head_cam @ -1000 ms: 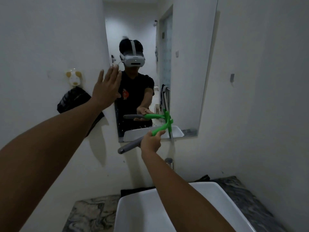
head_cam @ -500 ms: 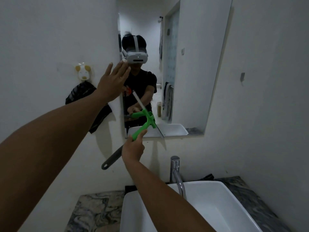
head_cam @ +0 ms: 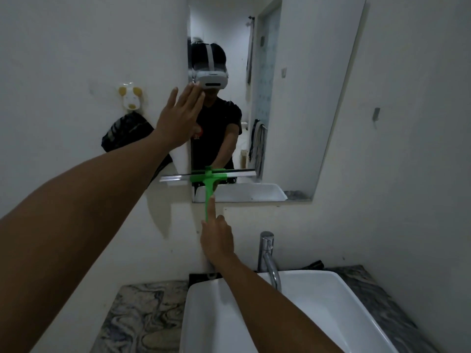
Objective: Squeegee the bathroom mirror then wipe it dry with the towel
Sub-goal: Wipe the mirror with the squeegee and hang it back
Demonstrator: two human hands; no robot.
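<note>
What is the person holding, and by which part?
The right hand holds the green squeegee by its handle's lower end. The left hand is open, holding nothing.

Both arms bare to past the elbow, no watch, rings or gloves on left hand (head_cam: 179, 118) or right hand (head_cam: 218, 242). Mirror reflection: black short-sleeve tee (head_cam: 216, 128) w/ small red-and-white print on chest. White headset (head_cam: 211, 80) w/ white strap running over dark hair.

left hand (head_cam: 178, 118) flat, right hand (head_cam: 218, 240) gripping
</note>
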